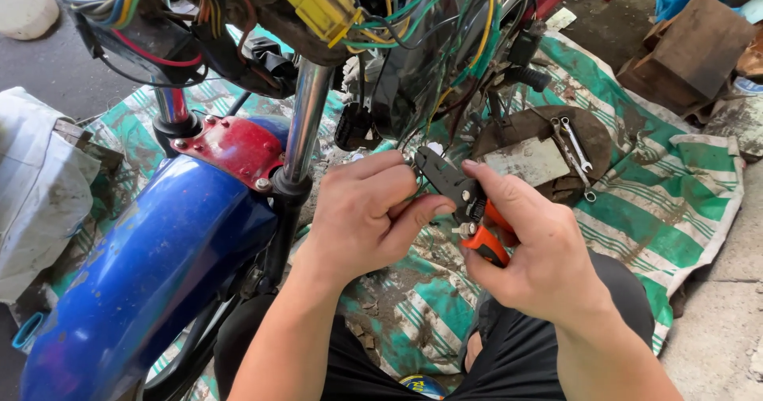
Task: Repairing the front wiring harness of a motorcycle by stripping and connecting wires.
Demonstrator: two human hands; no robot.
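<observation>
Orange-handled wire strippers [469, 210] sit clenched in the right hand [528, 250], their dark jaws pointing up and left toward a thin green wire [415, 185]. The left hand [366, 214] pinches that wire between thumb and fingers [380, 165], just beside the tool's tip, the two hands touching over the person's lap. Directly above the fingers hangs a tangle of coloured wires [445, 27] with a yellow connector [322, 3], leaving little room overhead. Left of the fingers, a chrome fork tube [306, 119] and a blue front fender [151, 274] close that side. Right of them, two wrenches [574, 143] lie on a rusty round plate [548, 158], on a green-and-white striped tarp [675, 202] whose edge meets bare concrete, where the ground opens out.
</observation>
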